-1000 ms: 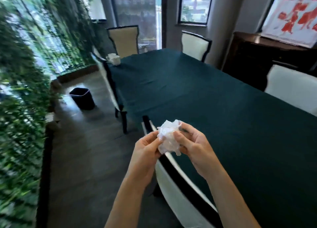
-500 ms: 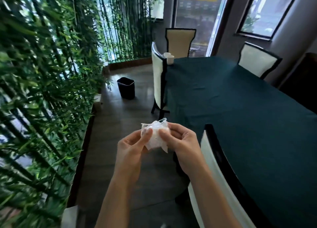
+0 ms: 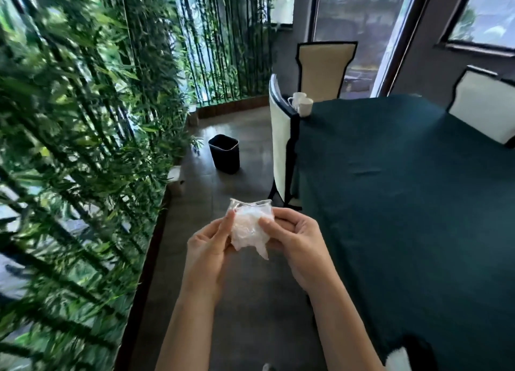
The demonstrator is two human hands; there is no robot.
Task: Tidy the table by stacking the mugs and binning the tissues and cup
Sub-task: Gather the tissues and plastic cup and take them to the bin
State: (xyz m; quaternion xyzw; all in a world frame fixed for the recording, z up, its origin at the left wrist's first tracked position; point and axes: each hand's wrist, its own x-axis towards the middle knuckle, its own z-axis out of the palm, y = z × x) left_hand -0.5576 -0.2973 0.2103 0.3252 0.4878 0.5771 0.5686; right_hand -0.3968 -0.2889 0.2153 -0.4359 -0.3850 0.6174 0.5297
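Since half a second ago your view has swung further off the table (image 3: 404,203) and the bin (image 3: 224,153) sits larger ahead; your hands have kept their grip on the bundle unchanged.

Obs.: your left hand (image 3: 207,248) and right hand (image 3: 294,242) are both closed around one wad, a crushed clear plastic cup (image 3: 250,223) with white tissues (image 3: 245,231) stuffed inside. Thumbs press its near face, the other fingers wrap behind. It hangs between your hands, over bare floor, the table edge off to the right of your right hand.

Handling, judged: very light, soft, already collapsed, nothing to break. Thin film looks slick, and a loose tissue tail pokes out below, so pinch across the crumpled middle, not the rim, or pieces may shed on the way.

Bin: open-topped, on the floor well ahead of the hands, slightly left of them.

Mugs (image 3: 302,105): two white ones touching, far ahead at the table corner, beyond your right hand. Whether they are stacked cannot be told.
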